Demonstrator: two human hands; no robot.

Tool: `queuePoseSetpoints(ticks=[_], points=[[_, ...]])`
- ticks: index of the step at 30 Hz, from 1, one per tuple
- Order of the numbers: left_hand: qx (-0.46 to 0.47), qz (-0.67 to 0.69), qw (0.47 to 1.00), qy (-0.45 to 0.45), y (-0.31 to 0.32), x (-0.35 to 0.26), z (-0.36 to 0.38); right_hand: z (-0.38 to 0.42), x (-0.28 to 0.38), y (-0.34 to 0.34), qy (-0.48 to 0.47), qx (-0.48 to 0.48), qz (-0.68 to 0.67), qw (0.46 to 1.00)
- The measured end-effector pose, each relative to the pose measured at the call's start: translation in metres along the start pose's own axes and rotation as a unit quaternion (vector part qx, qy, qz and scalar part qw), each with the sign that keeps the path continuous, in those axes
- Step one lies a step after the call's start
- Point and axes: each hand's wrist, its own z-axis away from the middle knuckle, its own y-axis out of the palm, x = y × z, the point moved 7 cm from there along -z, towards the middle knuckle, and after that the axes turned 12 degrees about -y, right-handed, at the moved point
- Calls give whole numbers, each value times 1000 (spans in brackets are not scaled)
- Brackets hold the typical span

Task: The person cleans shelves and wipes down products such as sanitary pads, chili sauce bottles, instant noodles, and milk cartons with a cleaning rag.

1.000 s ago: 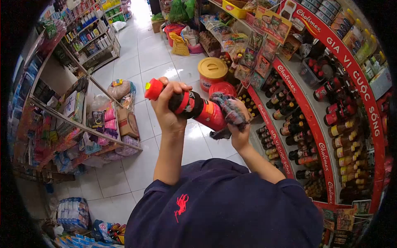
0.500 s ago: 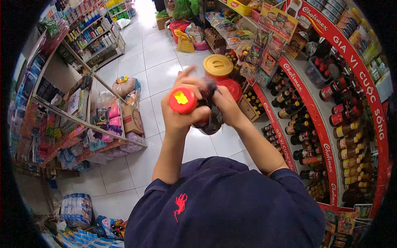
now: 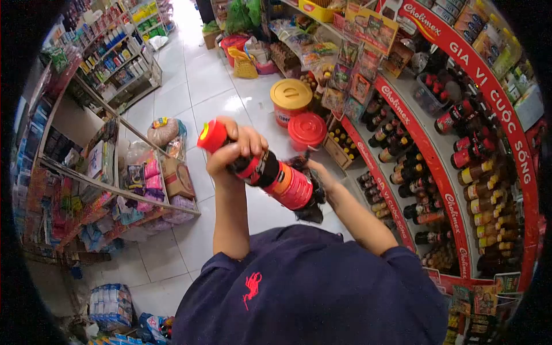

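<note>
My left hand is wrapped around the neck of a sauce bottle with dark contents, a red and orange label and a red cap with a yellow top. The bottle lies tilted, cap to the upper left and base to the lower right. Against its base my right hand grips a crumpled dark cloth; whether it is fabric or thin plastic is hard to tell. The right fingers are partly hidden behind the cloth and bottle.
Curved shelves with red edges hold rows of sauce bottles on the right. Ahead on the tiled floor stand a yellow-lidded tub and a red-lidded bucket. A metal rack of packaged goods is on the left.
The bottle has swung from pointing its cap at the camera to lying sideways, showing its label. My right hand and the dark cloth have moved down and right to its base.
</note>
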Motion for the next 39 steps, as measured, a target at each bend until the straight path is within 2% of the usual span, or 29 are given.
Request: queuePoseSetpoints(ticks=[1, 2, 3, 5, 8, 10, 11, 13, 14, 15, 18, 20, 21, 22, 23, 25, 26, 28, 29, 31, 33, 35, 37, 38, 39], points=[[51, 27, 998, 18, 6, -4, 1, 3, 6, 2, -50, -35, -24, 998], [85, 1, 995, 53, 13, -8, 2, 3, -8, -7, -31, -11, -99, 995], [91, -56, 991, 79, 24, -13, 3, 5, -4, 4, -34, -5, -95, 995], [136, -216, 962, 94, 56, -13, 2, 13, 14, 13, -117, -122, -122, 978], [133, -340, 925, 108, 76, 6, 7, 9, 16, -5, -160, -145, -177, 960], [144, -361, 907, 160, 85, 16, 12, 12, 23, -18, -195, -189, -185, 945], [152, -379, 897, 170, 89, 22, 16, 10, 26, -27, -221, -160, -156, 949], [172, -397, 882, 187, 97, 40, 27, 12, 31, -13, -196, 1, -218, 956], [228, -405, 861, 208, 107, 44, 32, 8, 24, -32, -196, -139, -156, 958], [238, -419, 847, 223, 114, 48, 38, 8, 21, -34, -185, -109, -183, 959], [234, -429, 840, 233, 119, 50, 41, 10, 19, -40, -190, -133, -221, 947], [158, -413, 873, 207, 100, 47, 35, 27, 42, -43, -316, -281, -72, 903], [131, -397, 893, 170, 87, 44, 29, 29, 46, -39, -322, -277, -92, 901], [122, -351, 920, 125, 71, 44, 22, 36, 55, -37, -356, -326, -49, 875], [-18, -321, 935, 153, 54, 36, 23, 45, 64, -32, -387, -373, -5, 843], [-170, -169, 964, 117, 28, 23, 21, 48, 66, -30, -393, -389, 23, 833], [-207, -145, 962, 108, 19, 19, 20, 49, 78, -17, -474, -315, 174, 804], [-244, -121, 957, 99, 13, 16, 22, 53, 89, 22, -575, -171, 417, 683], [-266, -140, 949, 90, 13, 15, 24, 52, 84, 34, -576, -128, 468, 658], [-291, -160, 940, 79, 14, 15, 28, 57, 76, 71, -581, -54, 600, 547], [-352, -184, 917, 28, 7, 19, 31, 55, 68, 82, -587, -38, 577, 567], [-345, -164, 924, 26, -1, 17, 31, 51, 57, 74, -582, -29, 588, 561], [-390, -136, 910, 32, -12, 15, 36, 53, 36, 71, -577, 12, 672, 463], [-409, -117, 904, 25, -15, 14, 38, 56, 28, 67, -584, 26, 683, 437], [-409, -117, 905, 28, -16, 12, 39, 53, 27, 63, -586, 29, 683, 436]])
